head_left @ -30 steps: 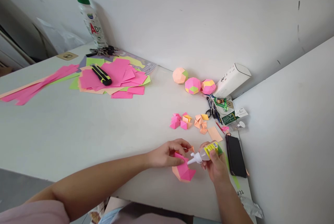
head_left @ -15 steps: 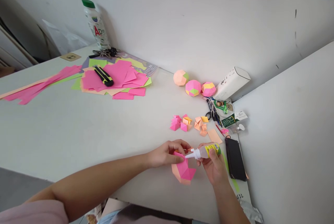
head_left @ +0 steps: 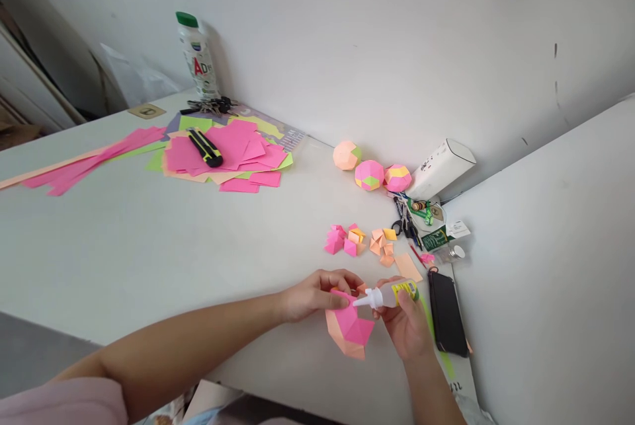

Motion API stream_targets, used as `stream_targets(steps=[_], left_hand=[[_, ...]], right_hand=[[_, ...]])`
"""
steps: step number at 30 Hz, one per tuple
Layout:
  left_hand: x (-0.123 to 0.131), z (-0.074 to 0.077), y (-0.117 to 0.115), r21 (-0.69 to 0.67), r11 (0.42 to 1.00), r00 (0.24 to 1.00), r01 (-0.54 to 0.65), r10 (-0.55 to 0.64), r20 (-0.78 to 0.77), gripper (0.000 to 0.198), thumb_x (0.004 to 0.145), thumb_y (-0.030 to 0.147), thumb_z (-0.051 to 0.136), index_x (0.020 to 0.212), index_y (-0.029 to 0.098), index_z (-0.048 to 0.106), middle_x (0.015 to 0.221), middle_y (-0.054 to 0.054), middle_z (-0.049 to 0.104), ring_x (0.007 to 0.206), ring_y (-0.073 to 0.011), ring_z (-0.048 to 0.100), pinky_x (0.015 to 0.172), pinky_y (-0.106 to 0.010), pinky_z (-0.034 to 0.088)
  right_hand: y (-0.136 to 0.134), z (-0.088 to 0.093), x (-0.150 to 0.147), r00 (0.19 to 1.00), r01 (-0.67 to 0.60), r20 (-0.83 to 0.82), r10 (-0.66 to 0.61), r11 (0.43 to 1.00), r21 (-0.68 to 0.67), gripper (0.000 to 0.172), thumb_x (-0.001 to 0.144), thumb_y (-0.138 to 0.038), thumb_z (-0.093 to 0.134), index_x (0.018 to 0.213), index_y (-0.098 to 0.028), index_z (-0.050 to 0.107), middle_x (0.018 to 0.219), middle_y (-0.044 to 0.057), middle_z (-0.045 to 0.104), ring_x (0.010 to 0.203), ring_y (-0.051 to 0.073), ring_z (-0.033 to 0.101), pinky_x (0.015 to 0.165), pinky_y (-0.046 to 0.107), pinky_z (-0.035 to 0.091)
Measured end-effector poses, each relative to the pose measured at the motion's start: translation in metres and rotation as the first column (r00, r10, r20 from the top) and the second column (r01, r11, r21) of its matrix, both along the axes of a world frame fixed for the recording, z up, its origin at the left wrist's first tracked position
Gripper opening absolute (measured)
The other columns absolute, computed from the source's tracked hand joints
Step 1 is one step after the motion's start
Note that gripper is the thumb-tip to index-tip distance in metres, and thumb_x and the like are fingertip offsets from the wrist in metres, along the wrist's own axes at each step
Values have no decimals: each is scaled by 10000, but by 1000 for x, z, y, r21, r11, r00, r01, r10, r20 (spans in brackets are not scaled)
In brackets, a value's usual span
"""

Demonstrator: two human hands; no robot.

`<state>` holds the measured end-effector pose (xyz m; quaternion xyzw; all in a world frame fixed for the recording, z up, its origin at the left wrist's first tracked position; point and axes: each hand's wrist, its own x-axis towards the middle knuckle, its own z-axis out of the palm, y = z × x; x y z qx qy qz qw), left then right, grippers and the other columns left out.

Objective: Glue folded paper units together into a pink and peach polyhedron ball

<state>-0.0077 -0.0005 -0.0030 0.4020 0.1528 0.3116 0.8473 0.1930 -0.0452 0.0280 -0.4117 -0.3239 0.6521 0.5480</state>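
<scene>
My left hand [head_left: 320, 293] pinches the upper edge of a pink and peach folded-paper shape [head_left: 350, 327], partly built like a faceted ball. In my right hand [head_left: 407, 326] is a glue bottle [head_left: 397, 293] with a yellow label, held almost level. Its white nozzle points left, and the tip is at the pink paper near my left thumb; whether it touches I cannot tell. Just beyond my hands lie small folded pieces, pink ones [head_left: 336, 238] and peach ones [head_left: 381, 246], beside a flat peach paper strip [head_left: 408, 267].
Three finished-looking paper balls [head_left: 369, 175] sit by the wall, near a white box [head_left: 443, 167]. Scissors [head_left: 407, 220] and a black pouch [head_left: 447, 311] are at the right. Leftward lie pink sheets [head_left: 238, 141], a utility knife [head_left: 205, 147], keys [head_left: 211, 106] and a white bottle [head_left: 199, 58].
The camera view has shifted slightly, so the table things appear a little lower and further right. Both hands keep their hold, with the nozzle still close to the paper.
</scene>
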Motion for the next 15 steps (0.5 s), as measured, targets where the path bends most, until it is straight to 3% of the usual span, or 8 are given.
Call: stream_targets(steps=[9, 15], left_hand=[[1, 0, 1, 7, 1000, 1000, -18, 18, 1, 94, 674, 240, 707, 705, 158, 675, 1205, -87, 548, 1079, -267, 520, 952, -425, 365], [1, 1, 1, -5, 1000, 1000, -23, 23, 2, 72, 672, 222, 704, 692, 158, 676, 1131, -79, 568, 1039, -246, 525, 935, -407, 372]], right_hand=[[0, -1, 1, 996, 60, 64, -61, 998, 29, 211, 744, -341, 704, 896, -225, 613, 913, 47, 698, 640, 186, 646, 591, 346, 526], [-1, 1, 4, 992, 75, 94, -81, 995, 65, 229, 732, -340, 708, 901, -255, 580, 912, 41, 690, 612, 187, 627, 559, 352, 490]])
